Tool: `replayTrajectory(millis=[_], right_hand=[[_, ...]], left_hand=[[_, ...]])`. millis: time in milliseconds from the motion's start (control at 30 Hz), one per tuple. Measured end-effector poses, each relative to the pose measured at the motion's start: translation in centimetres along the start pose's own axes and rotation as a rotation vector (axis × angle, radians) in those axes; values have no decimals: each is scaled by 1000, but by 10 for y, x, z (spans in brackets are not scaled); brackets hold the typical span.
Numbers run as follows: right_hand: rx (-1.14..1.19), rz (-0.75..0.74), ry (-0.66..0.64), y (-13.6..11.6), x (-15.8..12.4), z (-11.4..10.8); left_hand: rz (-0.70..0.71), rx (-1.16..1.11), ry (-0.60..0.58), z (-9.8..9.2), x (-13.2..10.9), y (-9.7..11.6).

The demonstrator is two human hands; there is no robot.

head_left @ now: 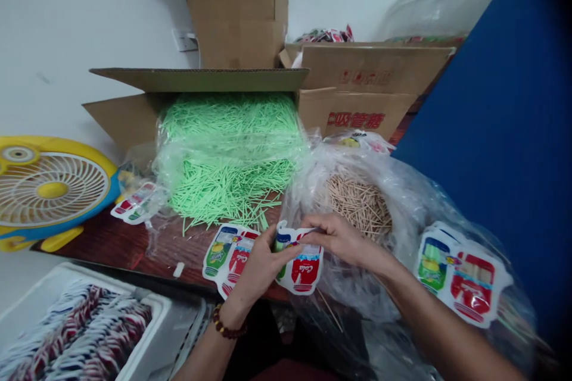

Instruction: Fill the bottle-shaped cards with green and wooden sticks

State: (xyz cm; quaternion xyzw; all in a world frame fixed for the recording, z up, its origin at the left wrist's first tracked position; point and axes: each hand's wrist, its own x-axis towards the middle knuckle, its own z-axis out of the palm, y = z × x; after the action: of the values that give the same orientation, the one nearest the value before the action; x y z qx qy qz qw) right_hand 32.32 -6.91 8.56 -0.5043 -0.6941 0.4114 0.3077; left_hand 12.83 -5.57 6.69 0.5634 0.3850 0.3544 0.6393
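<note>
Between my two hands is a small printed pouch (pixel 306 271) with a red Cola bottle and a green drink on it. My left hand (pixel 261 259) grips its left side, thumb and fingers closed on it. My right hand (pixel 339 239) pinches its upper edge; what else the fingertips hold, if anything, is too small to make out. Partly under my left hand, another such pouch (pixel 218 253) lies at the table edge. Beyond my hands are loose green sticks (pixel 223 184) spilling from a clear bag. Brown sticks (pixel 360 205) lie in an open plastic bag by my right hand.
More printed pouches (pixel 465 274) lie on the plastic at right. A white foam box (pixel 156 315) with rows of pouches stands lower left. A yellow and blue fan (pixel 53 190) is at left. Cardboard boxes (pixel 236 12) stand behind, and a blue panel (pixel 500 131) is at right.
</note>
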Motion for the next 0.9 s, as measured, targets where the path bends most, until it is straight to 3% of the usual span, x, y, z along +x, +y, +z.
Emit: replayTrajectory(millis=[267, 500, 600, 667, 800, 900], right_hand=[[-109, -24, 33, -6, -14, -5], [-153, -1, 74, 16, -33, 6], [-148, 16, 186, 17, -46, 8], [-241, 50, 227, 14, -57, 11], [-648, 225, -64, 13, -80, 34], [-838, 361, -141, 18, -86, 61]], left_hand=[[-75, 44, -8, 7, -4, -7], [-39, 206, -151, 14, -10, -11], [-75, 190, -146, 8, -12, -11], [-126, 157, -72, -4, -12, -10], [-180, 60, 130, -35, -13, -6], [-153, 25, 198, -47, -14, -5]])
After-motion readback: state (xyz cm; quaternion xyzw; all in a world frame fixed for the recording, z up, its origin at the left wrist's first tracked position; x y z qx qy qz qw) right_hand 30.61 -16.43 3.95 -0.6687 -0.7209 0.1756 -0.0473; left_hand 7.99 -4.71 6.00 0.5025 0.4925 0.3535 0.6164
